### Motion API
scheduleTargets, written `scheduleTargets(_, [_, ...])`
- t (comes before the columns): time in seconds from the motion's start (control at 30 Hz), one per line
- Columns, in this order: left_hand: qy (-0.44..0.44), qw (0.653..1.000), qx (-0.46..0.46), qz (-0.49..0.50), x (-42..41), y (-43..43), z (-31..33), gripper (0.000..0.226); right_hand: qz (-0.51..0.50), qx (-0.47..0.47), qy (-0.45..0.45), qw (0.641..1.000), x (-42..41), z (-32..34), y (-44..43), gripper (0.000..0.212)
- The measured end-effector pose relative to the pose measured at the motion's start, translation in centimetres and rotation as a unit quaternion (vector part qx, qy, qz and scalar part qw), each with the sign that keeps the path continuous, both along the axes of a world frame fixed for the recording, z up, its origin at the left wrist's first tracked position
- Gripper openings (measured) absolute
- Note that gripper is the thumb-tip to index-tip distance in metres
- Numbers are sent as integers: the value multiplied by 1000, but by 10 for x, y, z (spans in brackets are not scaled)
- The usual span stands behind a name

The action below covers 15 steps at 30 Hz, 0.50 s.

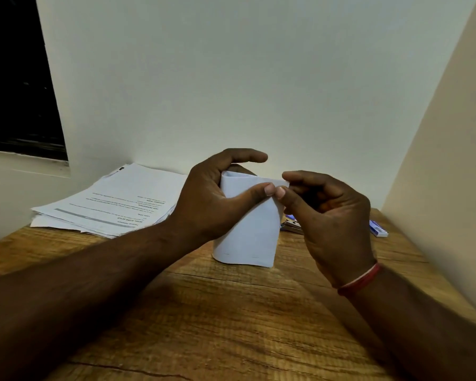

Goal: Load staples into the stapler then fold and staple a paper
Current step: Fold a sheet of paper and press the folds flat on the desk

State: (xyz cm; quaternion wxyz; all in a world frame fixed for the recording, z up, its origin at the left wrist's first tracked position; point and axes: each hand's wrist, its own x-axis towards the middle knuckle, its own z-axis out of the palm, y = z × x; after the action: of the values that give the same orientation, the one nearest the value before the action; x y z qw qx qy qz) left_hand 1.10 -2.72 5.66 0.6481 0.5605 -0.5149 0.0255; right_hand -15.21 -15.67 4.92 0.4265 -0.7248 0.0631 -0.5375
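A folded white paper (252,232) stands upright above the wooden table (231,312), its lower edge near the tabletop. My left hand (212,199) wraps the paper's left side, thumb pressed on its front near the top. My right hand (330,213) pinches the paper's top right corner between thumb and forefinger, the two thumbs almost touching. A red thread circles my right wrist. The stapler (291,225) lies behind the paper and my right hand, only a small metallic part showing. A blue staple box (378,229) lies at the right, near the wall.
A stack of printed sheets (107,202) lies at the back left of the table against the white wall. A side wall (437,188) closes in the right edge. A dark window (17,78) sits at upper left.
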Motion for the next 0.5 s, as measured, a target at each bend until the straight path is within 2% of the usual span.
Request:
scheduleTargets(0.17, [41, 997, 63, -26, 5, -3, -5, 49, 0, 19, 8, 1000, 0, -1, 0, 22])
scheduleTargets(0.37, [111, 987, 88, -71, 7, -9, -13, 52, 4, 32, 13, 999, 0, -1, -3, 23])
scheduleTargets(0.5, [146, 978, 101, -109, 9, -9, -12, 53, 51, 53, 10, 997, -1, 1, -5, 25])
